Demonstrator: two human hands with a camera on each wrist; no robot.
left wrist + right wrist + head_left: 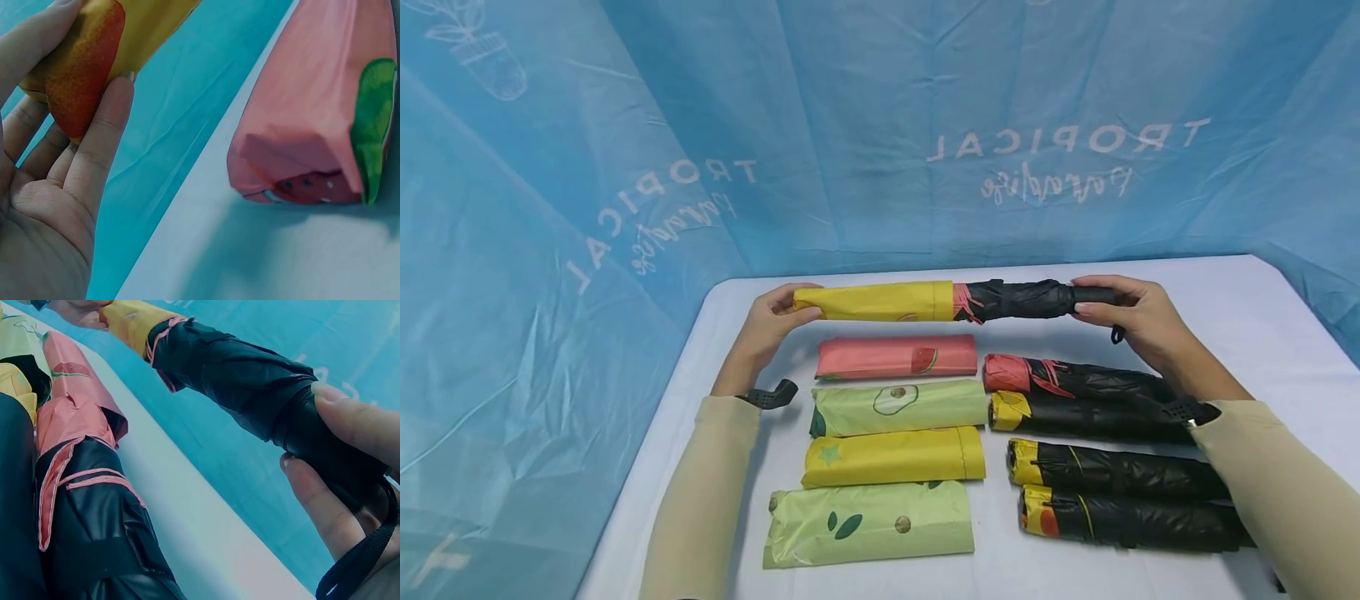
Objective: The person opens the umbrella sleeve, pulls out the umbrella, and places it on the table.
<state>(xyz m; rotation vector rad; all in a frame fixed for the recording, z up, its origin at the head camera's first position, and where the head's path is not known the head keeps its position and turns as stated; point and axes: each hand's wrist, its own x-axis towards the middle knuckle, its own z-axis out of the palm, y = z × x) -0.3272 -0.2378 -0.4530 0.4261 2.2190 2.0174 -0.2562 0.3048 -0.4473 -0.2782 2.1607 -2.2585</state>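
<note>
A folded black umbrella (1022, 299) with pink trim lies level across the far part of the table, its front part inside a yellow umbrella sleeve (880, 302). My left hand (771, 321) pinches the closed end of that sleeve, where the left wrist view shows a red-orange patch (84, 78). At the other end, my right hand (1150, 325) grips the black handle (337, 456), and a wrist strap (362, 556) hangs below it. Just in front of the held pair lies a pink watermelon-print sleeve (880, 357).
Nearer me lie an avocado-print sleeve (850, 410), a yellow star-print sleeve (887, 458) and a green sleeve (932, 525). To their right is a row of folded umbrellas, including a pink-tipped one (1097, 381) and a yellow-tipped one (1127, 517). Blue curtains (880, 125) surround the white table (1217, 300).
</note>
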